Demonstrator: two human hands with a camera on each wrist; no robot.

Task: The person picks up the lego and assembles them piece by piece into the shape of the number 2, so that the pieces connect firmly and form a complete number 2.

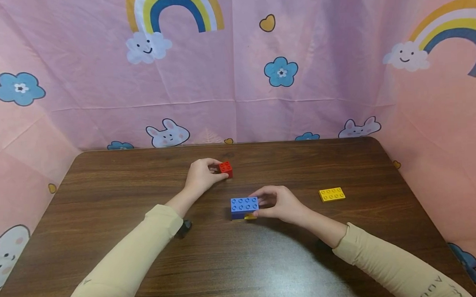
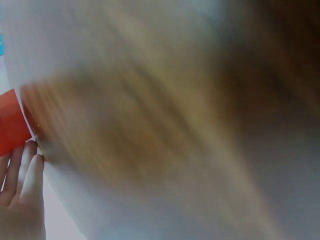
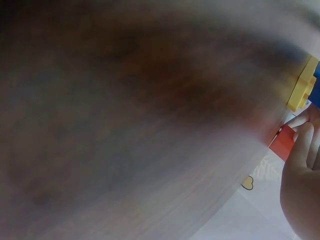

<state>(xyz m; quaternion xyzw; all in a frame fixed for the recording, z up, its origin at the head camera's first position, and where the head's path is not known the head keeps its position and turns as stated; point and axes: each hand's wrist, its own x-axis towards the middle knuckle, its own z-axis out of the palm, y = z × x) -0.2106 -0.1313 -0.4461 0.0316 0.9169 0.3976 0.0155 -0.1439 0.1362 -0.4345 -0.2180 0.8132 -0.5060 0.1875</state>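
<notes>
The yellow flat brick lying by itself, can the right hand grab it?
Probably yes: nothing visible stands between the right hand and the yellow flat brick, though the hand would likely need to let go of the blue brick first.

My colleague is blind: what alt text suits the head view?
A person's left grip holds a red block and their right grip a blue block with a yellow piece beneath, at a brown table. A flat yellow brick lies to the right; pink patterned cloth hangs behind.
</notes>
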